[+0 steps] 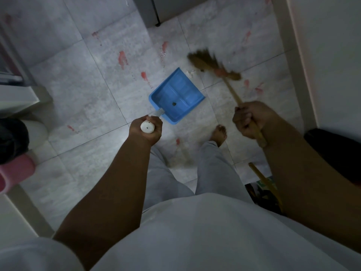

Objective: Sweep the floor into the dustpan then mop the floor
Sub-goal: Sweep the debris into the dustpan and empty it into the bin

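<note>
A blue dustpan rests on the grey tiled floor in the middle of the view, its open mouth facing up and right. My left hand grips its white handle end. To the right, my right hand is closed around a wooden broom handle. The straw broom head is blurred, just past the dustpan's mouth. A few pale crumbs lie at the pan's lip. One dark speck sits inside the pan. Reddish stains spot the tiles.
A white wall and door frame run down the right side. A dark cabinet foot stands at the top. Pink and black objects sit at the left edge. My bare foot stands below the dustpan. A second wooden stick leans at lower right.
</note>
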`<state>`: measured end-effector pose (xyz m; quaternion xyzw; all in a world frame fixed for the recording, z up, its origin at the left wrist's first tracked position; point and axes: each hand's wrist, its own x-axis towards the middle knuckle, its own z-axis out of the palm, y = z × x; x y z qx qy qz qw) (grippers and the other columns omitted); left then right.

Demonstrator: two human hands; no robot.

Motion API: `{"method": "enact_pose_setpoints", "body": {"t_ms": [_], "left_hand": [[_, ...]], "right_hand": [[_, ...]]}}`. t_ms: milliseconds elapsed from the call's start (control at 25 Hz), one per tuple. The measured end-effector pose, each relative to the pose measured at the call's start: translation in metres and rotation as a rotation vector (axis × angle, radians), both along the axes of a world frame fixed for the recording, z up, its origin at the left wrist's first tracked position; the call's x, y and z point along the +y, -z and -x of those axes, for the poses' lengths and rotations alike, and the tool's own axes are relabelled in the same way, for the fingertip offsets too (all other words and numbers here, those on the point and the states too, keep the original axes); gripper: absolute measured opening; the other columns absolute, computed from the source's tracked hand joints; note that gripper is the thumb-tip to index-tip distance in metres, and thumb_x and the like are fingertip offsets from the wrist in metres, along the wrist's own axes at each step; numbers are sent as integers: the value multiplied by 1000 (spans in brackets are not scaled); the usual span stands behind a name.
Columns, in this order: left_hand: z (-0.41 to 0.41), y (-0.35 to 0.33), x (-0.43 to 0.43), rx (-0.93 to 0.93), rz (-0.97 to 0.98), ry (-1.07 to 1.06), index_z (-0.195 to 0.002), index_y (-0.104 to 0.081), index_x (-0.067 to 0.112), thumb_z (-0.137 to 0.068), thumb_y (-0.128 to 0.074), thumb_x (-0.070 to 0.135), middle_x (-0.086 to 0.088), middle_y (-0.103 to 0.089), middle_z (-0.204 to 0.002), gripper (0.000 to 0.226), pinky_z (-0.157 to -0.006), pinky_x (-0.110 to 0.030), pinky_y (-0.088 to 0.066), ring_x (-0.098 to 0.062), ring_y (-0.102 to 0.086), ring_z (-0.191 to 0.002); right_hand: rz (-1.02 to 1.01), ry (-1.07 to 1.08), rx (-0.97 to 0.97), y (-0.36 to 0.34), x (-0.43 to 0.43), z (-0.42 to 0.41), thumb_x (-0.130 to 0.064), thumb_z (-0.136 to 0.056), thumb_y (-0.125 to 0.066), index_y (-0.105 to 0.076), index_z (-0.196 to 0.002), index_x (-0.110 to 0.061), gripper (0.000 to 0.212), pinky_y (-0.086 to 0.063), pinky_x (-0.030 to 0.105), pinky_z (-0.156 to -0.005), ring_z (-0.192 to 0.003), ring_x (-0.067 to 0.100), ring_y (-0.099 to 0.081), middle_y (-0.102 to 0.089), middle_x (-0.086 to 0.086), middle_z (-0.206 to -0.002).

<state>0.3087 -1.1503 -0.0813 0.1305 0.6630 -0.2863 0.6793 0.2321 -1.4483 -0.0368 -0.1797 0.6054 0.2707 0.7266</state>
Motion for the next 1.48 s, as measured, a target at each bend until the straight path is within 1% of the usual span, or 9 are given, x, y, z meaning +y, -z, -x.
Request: {"method": "enact_pose_setpoints", "body": {"t_ms": [200, 360, 680, 840, 1000, 1080, 1280, 1400, 1480], "left_hand": [[-2, 1, 12, 13, 21, 7, -140, -37, 5, -97, -47, 14, -9, -47, -52, 45, -35, -18, -45, -15, -48, -33], [-2, 2, 21, 23, 52, 13, -138, -38, 7, -97, -49, 16, -8, -47, -55, 44, -36, -19, -46, -14, -49, -34], [2, 9, 20, 15, 77, 88, -137, -38, 9, -97, -47, 20, -4, -46, -60, 42, -39, -15, -46, -13, -50, -36], [2, 9, 18, 13, 78, 78, -138, -37, 8, -97, -48, 20, -6, -47, -58, 44, -38, -16, -47, -13, -50, -36], [0, 9, 20, 23, 85, 77, -137, -38, 9, -97, -47, 21, -5, -47, -59, 42, -37, -17, -47, -13, -50, -35], [-1, 10, 24, 17, 87, 76, -130, -40, 8, -98, -46, 21, -4, -46, -62, 35, -37, -17, -47, -13, -50, -35], [5, 13, 29, 14, 93, 83, -117, -41, 1, -99, -46, 22, -7, -47, -56, 29, -34, -19, -46, -14, -50, -34], [8, 13, 29, 9, 90, 80, -118, -41, 0, -98, -47, 22, -7, -47, -58, 30, -34, -19, -46, -14, -51, -34], [8, 12, 28, 12, 80, 74, -120, -41, 0, -98, -48, 21, -7, -47, -59, 31, -34, -20, -46, -15, -51, -34]], "right_hand": [[-168, -37, 11, -51, 21, 60, -21, -90, -44, -43, -73, -16, 17, -23, 13, -26, -29, 3, -30, -33, -8, -43], [-91, -1, 20, -74, 0, 69, -26, -100, -37, -47, -78, -13, 28, -24, 13, -25, -28, 3, -30, -32, -8, -43], [66, 169, 23, -24, -28, 18, -20, -102, -30, -38, -72, -17, 31, -25, 11, -31, -31, 2, -33, -34, -9, -41], [-9, 110, 34, -27, -7, 33, -22, -102, -30, -38, -69, -17, 35, -23, 10, -30, -29, 2, -31, -34, -9, -39], [-115, 60, -5, -66, -5, 72, -25, -96, -40, -49, -76, -13, 25, -27, 13, -24, -28, 3, -33, -35, -8, -42], [-100, 51, -17, -76, -12, 78, -26, -91, -44, -50, -77, -13, 20, -27, 15, -23, -27, 4, -33, -35, -6, -41], [16, 10, 88, -46, -15, 65, -26, -103, -31, -43, -73, -16, 34, -24, 13, -26, -28, 3, -31, -33, -7, -40], [-32, 19, 127, -33, 14, 72, -23, -102, -31, -41, -71, -15, 33, -22, 14, -25, -27, 4, -29, -32, -8, -40], [-117, 49, 108, -38, 32, 85, -19, -96, -37, -41, -72, -15, 25, -23, 14, -24, -26, 4, -30, -33, -8, -40]]}}
